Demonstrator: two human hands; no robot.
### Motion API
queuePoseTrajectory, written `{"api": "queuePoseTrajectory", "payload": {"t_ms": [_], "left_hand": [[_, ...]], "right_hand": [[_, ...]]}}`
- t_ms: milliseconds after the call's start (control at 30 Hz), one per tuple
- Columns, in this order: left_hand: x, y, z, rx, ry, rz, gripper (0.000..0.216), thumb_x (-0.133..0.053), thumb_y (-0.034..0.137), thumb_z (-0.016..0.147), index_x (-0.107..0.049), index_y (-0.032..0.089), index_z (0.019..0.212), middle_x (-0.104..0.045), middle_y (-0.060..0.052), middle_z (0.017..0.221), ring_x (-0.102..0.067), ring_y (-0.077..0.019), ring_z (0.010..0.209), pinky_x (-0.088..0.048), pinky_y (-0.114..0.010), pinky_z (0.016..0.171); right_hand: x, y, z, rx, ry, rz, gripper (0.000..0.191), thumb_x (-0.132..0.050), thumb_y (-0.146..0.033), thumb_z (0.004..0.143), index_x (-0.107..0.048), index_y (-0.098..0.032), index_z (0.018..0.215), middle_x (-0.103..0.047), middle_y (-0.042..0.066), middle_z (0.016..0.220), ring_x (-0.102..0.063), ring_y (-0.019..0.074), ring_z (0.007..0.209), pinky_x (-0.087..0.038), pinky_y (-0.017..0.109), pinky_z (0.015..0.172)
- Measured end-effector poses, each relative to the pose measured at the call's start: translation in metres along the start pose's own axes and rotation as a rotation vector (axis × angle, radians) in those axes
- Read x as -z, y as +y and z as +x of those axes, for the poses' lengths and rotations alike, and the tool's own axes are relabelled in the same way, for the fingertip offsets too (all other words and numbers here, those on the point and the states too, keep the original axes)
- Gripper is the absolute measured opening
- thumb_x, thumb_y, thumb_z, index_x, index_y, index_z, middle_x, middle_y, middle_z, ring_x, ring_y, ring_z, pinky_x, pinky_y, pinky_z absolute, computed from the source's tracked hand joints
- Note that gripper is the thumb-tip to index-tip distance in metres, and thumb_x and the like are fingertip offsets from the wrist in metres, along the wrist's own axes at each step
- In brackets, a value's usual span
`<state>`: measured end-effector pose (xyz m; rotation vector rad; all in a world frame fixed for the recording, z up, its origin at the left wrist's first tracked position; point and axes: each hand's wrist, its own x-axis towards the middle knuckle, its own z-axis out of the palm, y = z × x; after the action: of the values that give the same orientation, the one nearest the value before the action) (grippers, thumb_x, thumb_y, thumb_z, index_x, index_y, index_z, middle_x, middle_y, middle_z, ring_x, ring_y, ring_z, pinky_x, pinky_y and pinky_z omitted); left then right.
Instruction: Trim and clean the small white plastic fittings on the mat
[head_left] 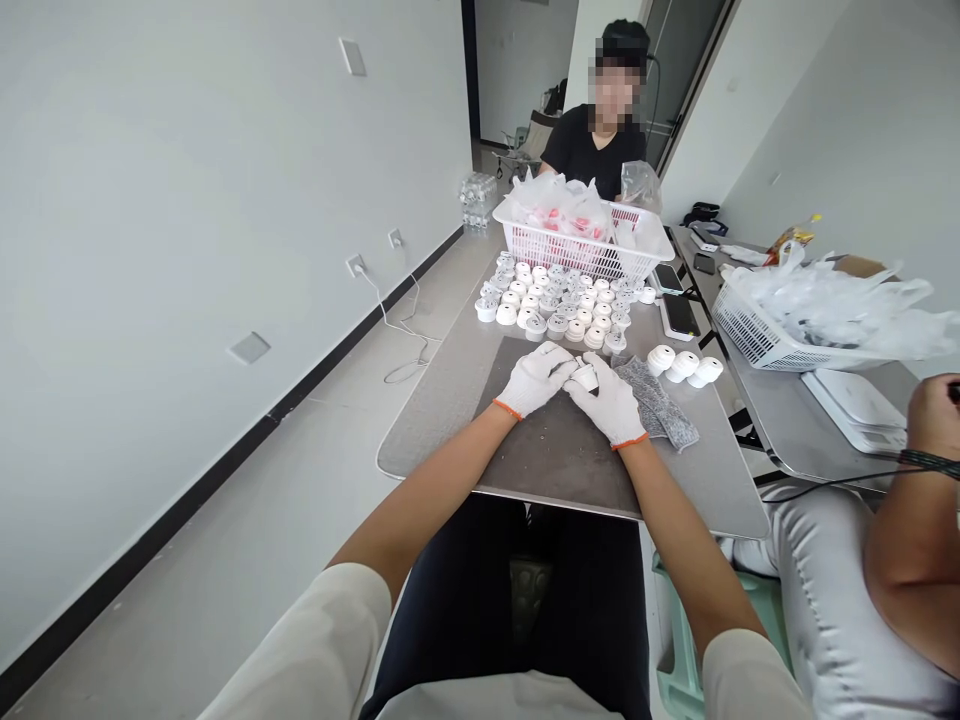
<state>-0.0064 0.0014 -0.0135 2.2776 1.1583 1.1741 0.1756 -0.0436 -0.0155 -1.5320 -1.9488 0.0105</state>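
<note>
White-gloved, your left hand [534, 380] and right hand [609, 402] meet over the grey mat [555, 440], fingers curled closed around one small white part [586, 377] held between them. Beyond: rows of white parts [559, 305] and a white basket [581, 250]; to your right: three parts [684, 366] and grey cloth [660, 402].

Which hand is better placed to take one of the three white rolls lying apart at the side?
Likely the right hand: the three white rolls lie on its side, while the left hand would have to cross over.
</note>
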Motion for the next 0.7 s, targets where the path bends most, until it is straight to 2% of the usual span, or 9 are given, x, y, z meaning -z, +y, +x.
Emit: {"api": "queuePoseTrajectory", "payload": {"t_ms": [233,500,700], "left_hand": [[0.001,-0.001,-0.001,-0.003,-0.007,-0.01,0.023,-0.048,0.034,0.1,-0.07,0.025,0.096,-0.066,0.0,0.1,-0.064,-0.0125,0.097,-0.051,-0.023,0.088],[0.003,0.002,0.0,0.028,0.003,-0.031,0.017,-0.055,0.032,0.097,-0.071,0.025,0.097,-0.068,0.001,0.102,-0.064,-0.0126,0.097,-0.051,-0.023,0.09],[0.003,0.002,-0.001,0.03,-0.036,-0.054,0.021,-0.05,0.033,0.099,-0.07,0.024,0.096,-0.067,0.001,0.099,-0.064,-0.0128,0.098,-0.05,-0.024,0.092]], "right_hand": [[0.008,-0.012,0.0,0.002,-0.009,-0.009,0.048,-0.044,-0.051,0.091,-0.062,-0.042,0.134,-0.06,-0.004,0.14,-0.053,0.0227,0.134,-0.049,0.035,0.103],[0.005,-0.007,-0.002,-0.024,0.011,0.002,0.047,-0.046,-0.051,0.092,-0.062,-0.039,0.134,-0.062,0.002,0.138,-0.061,0.0246,0.126,-0.052,0.04,0.102],[0.004,-0.005,0.0,-0.014,-0.002,0.005,0.045,-0.045,-0.051,0.092,-0.064,-0.042,0.132,-0.061,-0.003,0.139,-0.058,0.0223,0.129,-0.051,0.035,0.1]]}}
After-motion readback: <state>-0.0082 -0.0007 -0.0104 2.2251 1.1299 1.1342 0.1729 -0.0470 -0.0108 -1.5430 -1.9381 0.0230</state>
